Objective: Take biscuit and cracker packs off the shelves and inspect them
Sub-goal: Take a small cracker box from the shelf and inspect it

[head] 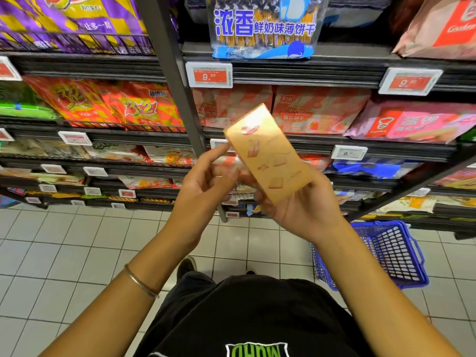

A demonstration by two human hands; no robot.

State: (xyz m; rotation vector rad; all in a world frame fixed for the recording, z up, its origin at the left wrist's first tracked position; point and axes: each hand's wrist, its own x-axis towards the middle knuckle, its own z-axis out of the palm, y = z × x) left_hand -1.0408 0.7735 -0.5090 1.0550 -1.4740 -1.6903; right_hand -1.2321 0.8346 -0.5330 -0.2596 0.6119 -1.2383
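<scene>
Inspecting well probably meant tilting the pack (268, 153) out of the glare and turning it slowly, held firmly by its lower end so the print stayed readable. The pack was at the centre of the frame, off the shelves (309, 70), its top leaning left; the right hand (304, 204) gripped its lower end, fingers curled behind it; the left hand (203, 181) was half open, forefinger stretched to the pack's left edge; blur hid whether its other fingers pinched.

One head-worn wide view looks forward and down, near the shelves (309, 70), over the floor (77, 253)
</scene>
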